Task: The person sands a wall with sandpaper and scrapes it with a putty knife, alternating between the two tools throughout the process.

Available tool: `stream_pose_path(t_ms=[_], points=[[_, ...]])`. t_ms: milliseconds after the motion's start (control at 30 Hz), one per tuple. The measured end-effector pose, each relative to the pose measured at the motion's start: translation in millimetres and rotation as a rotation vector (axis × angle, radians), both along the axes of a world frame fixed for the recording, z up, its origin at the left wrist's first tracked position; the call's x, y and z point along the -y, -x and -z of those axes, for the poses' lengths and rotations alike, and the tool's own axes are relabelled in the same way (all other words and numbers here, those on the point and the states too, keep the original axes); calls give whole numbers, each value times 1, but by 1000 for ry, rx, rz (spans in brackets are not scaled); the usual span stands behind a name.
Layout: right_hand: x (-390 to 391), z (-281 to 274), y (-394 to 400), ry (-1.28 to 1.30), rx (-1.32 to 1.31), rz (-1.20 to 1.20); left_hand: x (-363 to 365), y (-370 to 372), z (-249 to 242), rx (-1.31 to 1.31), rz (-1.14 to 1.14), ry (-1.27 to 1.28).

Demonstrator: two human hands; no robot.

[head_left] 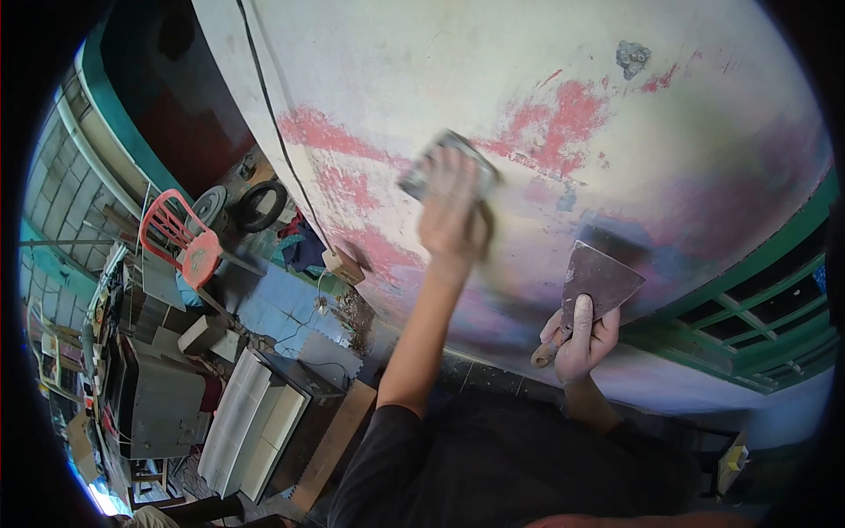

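My left hand [451,207] is pressed flat on a grey rectangular pad [480,169] against the painted wall [422,53]. Motion blurs both the hand and the pad. Around them the wall is cream, with worn red and pink patches [563,123]. Lower right, my right hand [588,343] grips a putty knife [601,280] by its handle, thumb on the blade's face. The wide blade points up and away from me, close in front of the wall, and its shadow falls beside it.
A green window frame [731,339] lies at right. A dark cable [268,106] runs down the wall's left side to a small box [343,264]. At left are a red plastic chair [189,242], a tire [260,207], a cabinet [167,400] and a wooden board [333,447].
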State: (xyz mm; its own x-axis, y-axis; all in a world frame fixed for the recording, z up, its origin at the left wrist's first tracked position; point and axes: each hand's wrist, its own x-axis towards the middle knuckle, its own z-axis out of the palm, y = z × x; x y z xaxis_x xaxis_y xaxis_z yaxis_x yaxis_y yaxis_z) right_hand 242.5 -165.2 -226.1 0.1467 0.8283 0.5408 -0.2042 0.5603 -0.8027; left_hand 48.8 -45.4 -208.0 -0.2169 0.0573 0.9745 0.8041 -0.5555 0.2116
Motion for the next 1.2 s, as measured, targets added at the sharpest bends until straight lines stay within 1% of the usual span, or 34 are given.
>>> stream_pose_path(t_ms=[33,100,167,233,267,300,367,467,500,533,567,633,700,767,833,900,967,1033,1067,1133,1167,1200], points=[[2,-1,2,26,-39,-12,6,-11,9,-31,41,23],[0,0,3,10,-22,-38,8,-9,13,-66,56,23],[0,3,3,-4,-1,-56,1,12,8,-37,-39,4],[-1,4,3,-62,33,-28,2,52,-15,79,-146,15],[0,4,2,-64,27,-21,-8,70,-21,224,-236,25],[2,5,1,-51,28,-1,-6,75,-34,230,-235,3],[0,5,-1,-48,29,18,-10,65,-34,220,-243,-37],[-2,10,0,-38,4,15,-3,9,-15,76,-47,-50],[-2,9,1,-17,-4,-14,-1,-12,-5,24,23,-56],[-1,8,2,4,-11,-45,7,-26,-5,-34,48,-22],[-2,7,5,6,-10,-52,13,-31,-9,-95,74,8],[-3,1,11,-49,-15,-55,7,-13,-8,-135,82,-5],[-2,-2,11,-43,-9,-36,-2,13,-10,-1,-36,-35],[-2,1,7,-33,-8,-5,2,50,-24,40,-223,36],[-3,7,0,-65,39,-10,-3,50,-22,10,-190,20],[-2,8,1,-33,16,1,-5,23,-17,66,-137,-33],[0,8,1,-1,-2,7,-3,-10,-1,2,-51,-48],[0,5,5,-1,-3,-29,8,-16,1,-72,-37,24],[-1,4,6,-3,-3,-31,6,-10,-3,-72,-39,22],[-2,2,5,-36,13,-53,0,9,-18,-67,-147,-66],[-2,2,4,-35,14,-50,4,20,-27,32,-162,-3],[-1,2,3,-27,14,-42,1,42,-36,50,-238,-11]])
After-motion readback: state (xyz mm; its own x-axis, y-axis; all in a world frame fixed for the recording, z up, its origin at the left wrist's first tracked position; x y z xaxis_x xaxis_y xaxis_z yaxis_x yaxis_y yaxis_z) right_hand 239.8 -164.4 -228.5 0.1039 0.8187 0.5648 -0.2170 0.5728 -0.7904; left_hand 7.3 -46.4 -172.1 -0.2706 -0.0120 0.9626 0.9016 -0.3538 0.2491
